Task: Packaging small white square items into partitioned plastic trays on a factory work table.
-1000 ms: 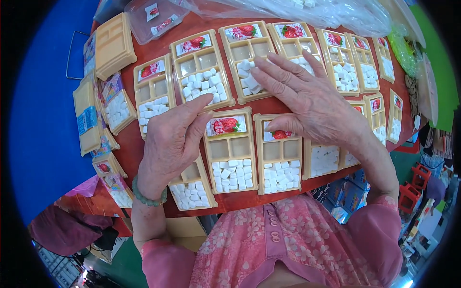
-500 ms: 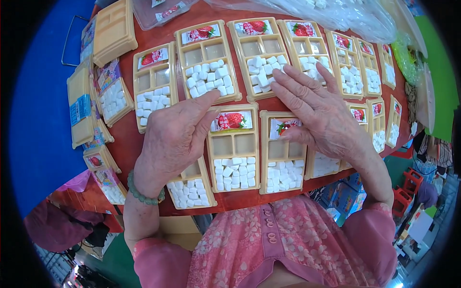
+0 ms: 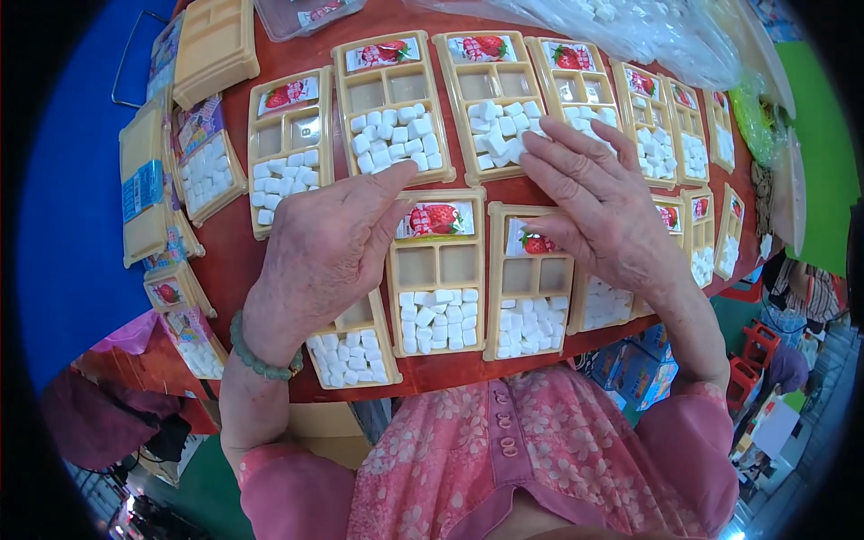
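Left hand (image 3: 328,238) | fingers beyond thumb and index hidden; grip unverifiable | lower-left tray (image 3: 357,315) | upper end covered by that hand | right hand (image 3: 603,207) | fingertip contact undeterminable | plastic bag (image 3: 643,45); clear container (image 3: 283,25) | cut by upper edge | background objects (image 3: 776,430), right | too small to identify

The right hand (image 3: 612,211) now sits farther right, baring more marshmallows (image 3: 493,126) in the divided tray (image 3: 472,85) beside its fingertips (image 3: 540,144).

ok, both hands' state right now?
Left hand: partly curled; cannot tell if it holds anything.
Right hand: open, nothing visibly held, fingertips by white marshmallow-like cubes.
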`<move>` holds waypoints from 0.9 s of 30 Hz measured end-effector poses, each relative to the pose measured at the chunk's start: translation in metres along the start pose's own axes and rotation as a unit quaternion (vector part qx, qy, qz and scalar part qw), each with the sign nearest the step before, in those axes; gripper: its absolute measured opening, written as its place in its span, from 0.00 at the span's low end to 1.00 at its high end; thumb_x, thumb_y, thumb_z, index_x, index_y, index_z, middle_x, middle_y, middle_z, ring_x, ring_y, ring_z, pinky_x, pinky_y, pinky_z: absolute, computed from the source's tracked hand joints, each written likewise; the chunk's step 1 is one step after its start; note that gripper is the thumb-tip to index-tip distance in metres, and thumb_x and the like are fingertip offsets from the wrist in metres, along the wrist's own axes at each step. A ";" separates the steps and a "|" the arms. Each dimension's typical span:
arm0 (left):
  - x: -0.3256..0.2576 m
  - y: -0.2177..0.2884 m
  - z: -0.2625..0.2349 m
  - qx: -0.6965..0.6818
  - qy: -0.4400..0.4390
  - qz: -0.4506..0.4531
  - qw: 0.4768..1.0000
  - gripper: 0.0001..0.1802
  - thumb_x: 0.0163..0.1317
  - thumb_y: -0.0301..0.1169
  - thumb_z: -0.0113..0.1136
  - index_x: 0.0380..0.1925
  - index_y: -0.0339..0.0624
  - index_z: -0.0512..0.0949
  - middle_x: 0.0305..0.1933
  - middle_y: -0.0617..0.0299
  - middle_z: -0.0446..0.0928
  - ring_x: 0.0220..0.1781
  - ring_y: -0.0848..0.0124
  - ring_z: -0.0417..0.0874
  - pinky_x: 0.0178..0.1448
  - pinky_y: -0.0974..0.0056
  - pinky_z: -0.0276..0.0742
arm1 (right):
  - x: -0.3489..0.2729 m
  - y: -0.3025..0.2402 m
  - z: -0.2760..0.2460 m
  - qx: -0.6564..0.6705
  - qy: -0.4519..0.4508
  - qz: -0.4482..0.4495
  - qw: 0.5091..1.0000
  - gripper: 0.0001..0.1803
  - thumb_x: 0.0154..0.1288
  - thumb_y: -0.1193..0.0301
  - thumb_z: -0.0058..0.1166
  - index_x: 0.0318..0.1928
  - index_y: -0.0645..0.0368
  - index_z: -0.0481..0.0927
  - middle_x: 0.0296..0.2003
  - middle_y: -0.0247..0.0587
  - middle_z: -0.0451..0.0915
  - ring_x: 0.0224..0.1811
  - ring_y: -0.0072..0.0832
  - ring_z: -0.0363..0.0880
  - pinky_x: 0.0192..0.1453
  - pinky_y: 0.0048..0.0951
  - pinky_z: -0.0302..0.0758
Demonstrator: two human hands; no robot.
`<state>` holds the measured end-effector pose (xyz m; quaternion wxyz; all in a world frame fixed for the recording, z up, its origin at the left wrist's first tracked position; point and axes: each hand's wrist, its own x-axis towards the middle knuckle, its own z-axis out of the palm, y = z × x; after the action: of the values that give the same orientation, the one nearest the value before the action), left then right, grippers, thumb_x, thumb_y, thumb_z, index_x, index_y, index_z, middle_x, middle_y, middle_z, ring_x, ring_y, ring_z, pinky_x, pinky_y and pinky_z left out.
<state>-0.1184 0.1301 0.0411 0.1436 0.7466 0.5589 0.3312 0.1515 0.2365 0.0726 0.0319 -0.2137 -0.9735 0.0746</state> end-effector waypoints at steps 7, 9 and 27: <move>-0.001 -0.002 0.002 0.010 0.008 0.011 1.000 0.14 0.62 0.26 0.65 0.48 0.38 0.81 0.31 0.50 0.83 0.29 0.56 0.85 0.31 0.56 0.80 | 0.001 0.001 0.008 0.011 0.000 0.007 1.000 0.30 0.67 0.61 0.59 0.66 0.58 0.72 0.69 0.41 0.70 0.75 0.38 0.63 0.77 0.52 0.52; -0.001 -0.002 0.002 0.014 0.010 0.015 1.000 0.14 0.62 0.26 0.64 0.48 0.38 0.81 0.30 0.51 0.82 0.29 0.56 0.85 0.30 0.57 0.80 | 0.001 0.000 0.008 0.013 0.001 0.007 1.000 0.30 0.67 0.61 0.59 0.67 0.58 0.72 0.70 0.41 0.70 0.75 0.38 0.63 0.78 0.52 0.52; -0.001 0.005 -0.001 0.037 -0.037 -0.016 0.998 0.16 0.62 0.23 0.64 0.51 0.36 0.81 0.37 0.46 0.84 0.36 0.54 0.88 0.38 0.57 0.83 | 0.004 -0.005 0.012 -0.020 -0.048 0.035 0.998 0.41 0.68 0.50 0.53 0.75 0.57 0.58 0.76 0.43 0.59 0.79 0.38 0.54 0.81 0.53 0.42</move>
<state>-0.1151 0.1274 0.0446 0.1418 0.7542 0.5769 0.2796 0.1452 0.2322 0.0621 -0.0220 -0.2445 -0.9671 0.0668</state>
